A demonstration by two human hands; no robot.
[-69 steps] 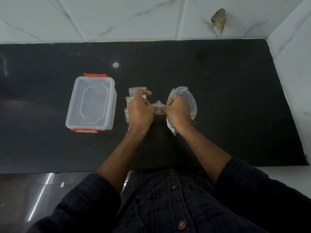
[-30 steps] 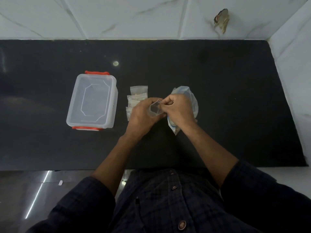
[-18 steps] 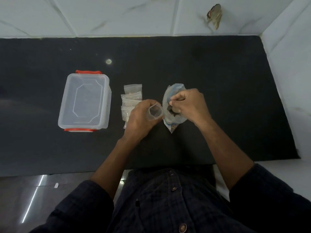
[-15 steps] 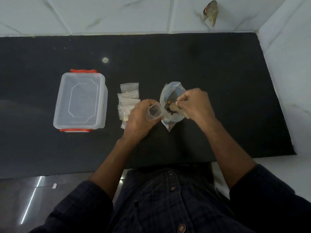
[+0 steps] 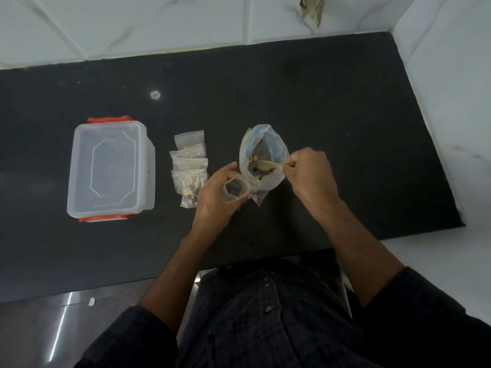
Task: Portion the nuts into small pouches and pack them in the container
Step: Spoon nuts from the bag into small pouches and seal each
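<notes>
Left hand [image 5: 215, 197] grips open pouch [image 5: 236, 192]; right hand [image 5: 308, 172] pinches spoon [image 5: 265, 165] in bag [image 5: 263, 158], 1 o'clock of pouch. Best: keep spoon level, tip over pouch mouth.

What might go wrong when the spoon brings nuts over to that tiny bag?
Nuts could roll off the spoon onto the black counter, since the small pouch has a narrow mouth, held open by only the left hand. The big nut bag stands unsupported; the right hand could tip it while scooping.
</notes>
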